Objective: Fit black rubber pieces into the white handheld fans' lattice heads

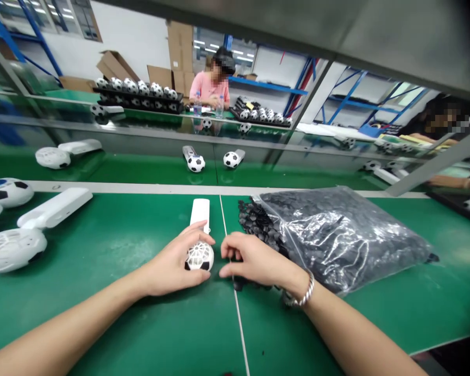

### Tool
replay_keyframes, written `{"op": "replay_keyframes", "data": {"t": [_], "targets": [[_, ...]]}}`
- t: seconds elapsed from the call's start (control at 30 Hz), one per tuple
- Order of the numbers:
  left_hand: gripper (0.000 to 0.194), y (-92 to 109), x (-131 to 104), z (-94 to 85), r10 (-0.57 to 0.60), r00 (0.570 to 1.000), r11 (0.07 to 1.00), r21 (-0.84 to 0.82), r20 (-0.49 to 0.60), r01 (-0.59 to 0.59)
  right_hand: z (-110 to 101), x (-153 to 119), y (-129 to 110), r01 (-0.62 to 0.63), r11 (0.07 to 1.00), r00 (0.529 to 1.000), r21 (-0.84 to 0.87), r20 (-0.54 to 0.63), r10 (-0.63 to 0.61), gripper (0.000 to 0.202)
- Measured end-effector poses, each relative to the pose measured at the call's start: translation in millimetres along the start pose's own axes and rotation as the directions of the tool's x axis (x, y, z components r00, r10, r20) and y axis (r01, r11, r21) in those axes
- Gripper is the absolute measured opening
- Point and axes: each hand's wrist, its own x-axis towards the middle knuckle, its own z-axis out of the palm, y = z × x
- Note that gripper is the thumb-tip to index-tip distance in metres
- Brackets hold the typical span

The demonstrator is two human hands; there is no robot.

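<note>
— Where's the piece in hand?
— Right in front, on the glossy green tabletop [117, 318], just left of the thin white line [241, 329]: a round white plastic ball with open latticework and black patches low down [199, 256], its flat white handle [200, 210] pointing away from the person!
— And the grip?
— The left hand [176, 261] has it, fingers over the top, thumb at the lower edge, spread about as wide as the ball.
— The other one?
— The right hand [254, 258], just beside the ball, half curled, thumb and fingertips slightly apart. Anything pinched in there? Can't tell from here! A twisted silver bracelet [308, 289] circles that wrist.
— What's behind it?
— A spill of small black plastic pieces [258, 222], pouring from the mouth of a bulging clear plastic bag [344, 235].
— Over on the left?
— White latticed plastic units with handles [13, 249], lying near the edge of view.
— And across the way?
— A person in a pink top [209, 89], seated beside a black tray lined with black-and-white balls [141, 103].
</note>
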Motion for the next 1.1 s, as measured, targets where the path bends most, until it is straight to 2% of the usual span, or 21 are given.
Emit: {"op": "replay_keyframes", "data": {"t": [0.07, 0.1, 0.23, 0.27, 0.37, 0.4, 0.47, 0.53, 0.63, 0.73, 0.83, 0.9, 0.97, 1.1], "targets": [[0.044, -1.4, -0.1, -0.4, 0.026, 1.0, 0.999, 0.025, -0.009, -0.026, -4.2, -5.1, -0.8, -0.024, 0.98, 0.999, -0.196, 0.022, 0.029, 0.027], [0.046, -1.6, -0.3, 0.0, 0.024, 0.999, 0.999, 0.041, -0.026, -0.023, -4.7, -6.7, -1.2, -0.039, 0.97, 0.998, -0.239, 0.037, 0.049, 0.024], [0.05, -1.3, -2.0, -0.3, -0.041, 0.996, 0.996, 0.071, -0.085, 0.047, -4.9, -11.0, -4.4, -0.08, 0.964, 0.987, -0.255, 0.115, 0.112, 0.006], [0.048, -1.5, -2.3, -1.9, -0.043, 0.996, 0.997, 0.066, -0.079, 0.049, -6.2, -12.4, -5.3, -0.077, 0.96, 0.986, -0.267, 0.121, 0.113, 0.008], [0.045, -4.4, -1.7, -9.2, -0.026, 0.998, 0.999, 0.031, -0.053, 0.027, -13.3, -17.2, -6.6, -0.028, 0.938, 0.989, -0.345, 0.126, 0.076, 0.032], [0.046, -6.0, -1.0, -11.6, -0.023, 0.998, 1.0, 0.018, -0.053, 0.024, -15.6, -18.1, -6.2, -0.016, 0.93, 0.989, -0.368, 0.128, 0.067, 0.034], [0.049, -9.8, 0.5, -15.0, -0.027, 0.998, 1.0, -0.005, -0.057, 0.027, -18.7, -17.8, -3.8, -0.017, 0.923, 0.988, -0.384, 0.133, 0.074, 0.022], [0.052, -13.6, 1.9, -16.2, -0.031, 0.999, 0.999, -0.031, -0.045, 0.03, -19.3, -15.3, -0.6, -0.036, 0.932, 0.985, -0.361, 0.143, 0.093, 0.012], [0.054, -17.9, 2.7, -15.2, -0.02, 1.0, 0.997, -0.078, -0.014, 0.019, -18.5, -11.0, 2.5, -0.035, 0.948, 0.983, -0.316, 0.16, 0.09, 0.01], [0.056, -19.8, 2.2, -13.3, 0.009, 1.0, 0.994, -0.107, -0.015, -0.011, -18.7, -9.1, 1.4, 0.016, 0.968, 0.989, -0.251, 0.149, 0.022, 0.007], [0.057, -21.1, 2.0, -13.5, 0.029, 1.0, 0.99, -0.136, -0.001, -0.029, -18.7, -8.7, -0.6, 0.043, 0.993, 0.991, -0.106, 0.133, -0.029, 0.005], [0.058, -22.6, 2.5, -15.3, 0.047, 0.998, 0.985, -0.169, 0.038, -0.04, -17.2, -8.2, -0.8, 0.053, 0.999, 0.995, 0.0, 0.084, -0.053, 0.004], [0.058, -24.1, 3.2, -18.0, 0.074, 0.993, 0.977, -0.207, 0.087, -0.055, -14.1, -7.2, 0.0, 0.103, 0.993, 0.995, 0.056, 0.003, -0.104, 0.011], [0.061, -22.9, 3.2, -22.8, 0.086, 0.981, 0.97, -0.241, 0.176, -0.041, -5.3, -4.1, 2.0, 0.193, 0.98, 0.974, 0.056, -0.134, -0.184, 0.011]]}}
